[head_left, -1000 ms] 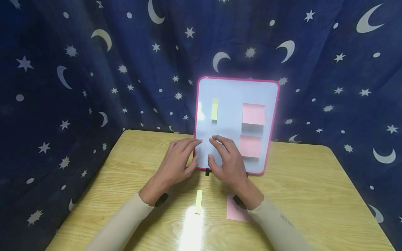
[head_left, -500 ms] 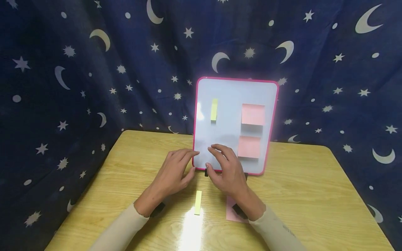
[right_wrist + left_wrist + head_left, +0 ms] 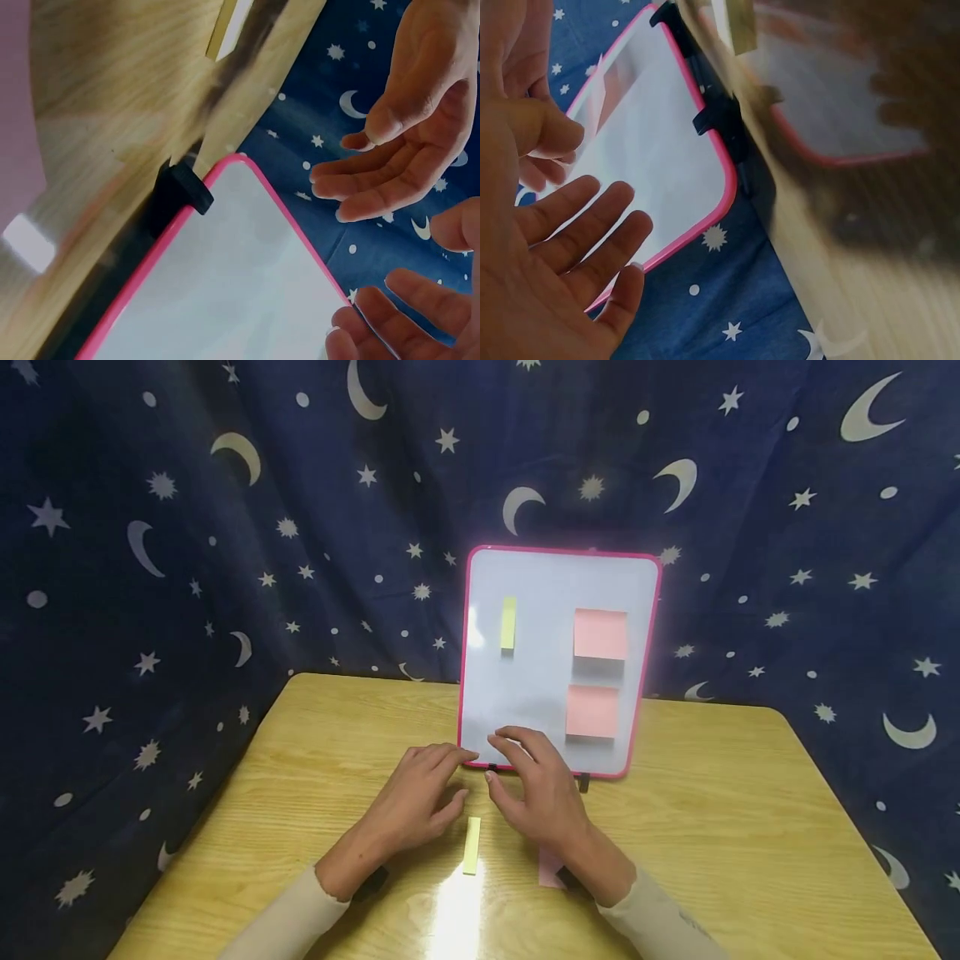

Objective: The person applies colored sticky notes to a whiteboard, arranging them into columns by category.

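Note:
My left hand (image 3: 420, 797) hovers over the table left of the yellow sticky-note strip pad (image 3: 472, 846), fingers loosely bent and holding nothing. Opposite it, my right hand (image 3: 538, 789) has relaxed, spread fingers with nothing between them; in the head view they overlap the whiteboard's lower edge. Its wrist partly hides a pink sticky-note pad (image 3: 550, 870) on the table. The pink-framed whiteboard (image 3: 540, 668) stands upright behind both hands. On it are a yellow strip note (image 3: 508, 623) at left and two pink notes at right, an upper pink note (image 3: 600, 633) and a lower pink note (image 3: 592, 712).
Black stand feet (image 3: 583, 783) hold up the board's bottom edge on the wooden table (image 3: 712, 827). A dark blue curtain (image 3: 360, 543) with moons and stars hangs behind and at the sides. Bright glare (image 3: 456, 914) lies on the tabletop near the front.
Both hands have moved down and back from the front of the whiteboard toward the table's front, keeping their loose shape. The notes and pads stay where they were.

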### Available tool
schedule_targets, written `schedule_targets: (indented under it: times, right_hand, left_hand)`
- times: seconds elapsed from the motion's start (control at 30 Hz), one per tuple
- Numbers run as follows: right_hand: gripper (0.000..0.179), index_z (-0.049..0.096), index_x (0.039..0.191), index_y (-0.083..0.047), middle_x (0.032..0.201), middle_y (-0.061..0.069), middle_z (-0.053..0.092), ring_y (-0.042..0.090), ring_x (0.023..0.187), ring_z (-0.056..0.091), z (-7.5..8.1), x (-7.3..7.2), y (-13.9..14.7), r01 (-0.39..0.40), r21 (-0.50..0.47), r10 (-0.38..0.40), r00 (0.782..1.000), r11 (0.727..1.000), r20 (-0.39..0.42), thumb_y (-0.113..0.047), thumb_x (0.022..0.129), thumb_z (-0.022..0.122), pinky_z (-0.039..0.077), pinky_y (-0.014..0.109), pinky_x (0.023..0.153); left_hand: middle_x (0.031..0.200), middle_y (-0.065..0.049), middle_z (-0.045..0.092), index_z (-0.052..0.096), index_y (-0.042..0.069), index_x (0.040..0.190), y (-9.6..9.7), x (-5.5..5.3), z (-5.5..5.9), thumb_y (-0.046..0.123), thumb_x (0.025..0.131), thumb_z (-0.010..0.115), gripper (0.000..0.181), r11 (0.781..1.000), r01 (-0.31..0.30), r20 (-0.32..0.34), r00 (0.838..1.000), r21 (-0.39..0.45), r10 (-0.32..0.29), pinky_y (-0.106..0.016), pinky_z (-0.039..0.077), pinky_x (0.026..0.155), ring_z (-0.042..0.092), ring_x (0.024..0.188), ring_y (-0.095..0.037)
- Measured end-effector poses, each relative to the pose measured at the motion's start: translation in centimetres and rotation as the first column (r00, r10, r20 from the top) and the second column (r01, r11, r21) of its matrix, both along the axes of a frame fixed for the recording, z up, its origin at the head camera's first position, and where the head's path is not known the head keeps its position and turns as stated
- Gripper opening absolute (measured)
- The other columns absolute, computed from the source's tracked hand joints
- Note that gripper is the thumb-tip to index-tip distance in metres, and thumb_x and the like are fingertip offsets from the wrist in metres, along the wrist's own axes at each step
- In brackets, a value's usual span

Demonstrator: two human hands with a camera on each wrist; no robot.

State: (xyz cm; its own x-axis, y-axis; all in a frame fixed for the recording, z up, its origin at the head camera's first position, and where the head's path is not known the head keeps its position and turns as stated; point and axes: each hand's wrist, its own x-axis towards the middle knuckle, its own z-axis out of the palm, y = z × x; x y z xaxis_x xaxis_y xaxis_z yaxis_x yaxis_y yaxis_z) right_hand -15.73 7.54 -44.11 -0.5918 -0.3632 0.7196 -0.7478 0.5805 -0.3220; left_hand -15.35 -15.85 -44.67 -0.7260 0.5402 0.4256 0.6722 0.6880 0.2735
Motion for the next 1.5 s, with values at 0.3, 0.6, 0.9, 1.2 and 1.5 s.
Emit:
schedule_targets:
  times: [0.3,0.6,0.9,1.2,1.5]
  right_hand:
    - [0.04,0.073,0.124,-0.004,0.123,0.009,0.069,0.028,0.114,0.066,-0.6,0.5,0.3,-0.015,0.041,0.015,1.0,0.999,-0.01,-0.016,0.086,0.078,0.056,0.043,0.096]
    - [0.039,0.074,0.122,-0.003,0.12,0.009,0.069,0.029,0.112,0.066,-1.1,1.2,0.3,-0.048,0.097,0.046,0.999,0.994,0.017,-0.018,0.086,0.077,0.056,0.044,0.097]
    - [0.038,0.075,0.117,-0.005,0.119,0.008,0.069,0.027,0.113,0.066,-1.4,1.8,-0.2,-0.063,0.157,0.059,0.998,0.986,0.035,-0.018,0.082,0.083,0.055,0.042,0.099]
    - [0.044,0.077,0.118,-0.009,0.123,0.004,0.068,0.022,0.117,0.065,-2.3,2.9,-1.0,-0.105,0.294,0.069,0.989,0.95,0.128,-0.029,0.081,0.089,0.053,0.039,0.103]
    - [0.053,0.074,0.126,-0.009,0.128,0.0,0.066,0.019,0.12,0.063,-2.3,3.7,-1.3,-0.139,0.387,0.02,0.955,0.912,0.297,-0.034,0.082,0.088,0.052,0.035,0.104]
  left_hand:
    - [0.132,0.004,0.067,0.064,0.016,0.138,-0.4,0.8,-1.0,0.023,0.093,0.074,0.046,0.999,0.012,0.053,0.999,-0.038,-0.01,-0.043,0.046,0.105,0.061,0.128,-0.016]
    - [0.131,0.003,0.068,0.064,0.015,0.137,-1.1,2.0,-1.8,0.035,0.09,0.079,0.053,0.997,0.044,0.102,0.994,-0.06,-0.038,-0.043,0.048,0.105,0.062,0.126,-0.017]
    - [0.135,0.003,0.065,0.063,0.014,0.142,-1.7,2.6,-2.3,0.055,0.08,0.085,0.078,0.99,0.064,0.154,0.987,-0.128,-0.044,-0.044,0.048,0.104,0.06,0.128,-0.017]
    - [0.132,0.002,0.063,0.062,0.013,0.143,-1.8,2.9,-3.2,0.059,0.077,0.086,0.084,0.987,0.079,0.162,0.985,-0.143,-0.056,-0.042,0.051,0.101,0.06,0.121,-0.015]
    - [0.13,0.005,0.061,0.062,0.019,0.144,-1.6,2.9,-3.6,0.056,0.076,0.087,0.081,0.985,0.101,0.172,0.982,-0.137,-0.076,-0.038,0.05,0.102,0.058,0.121,-0.013]
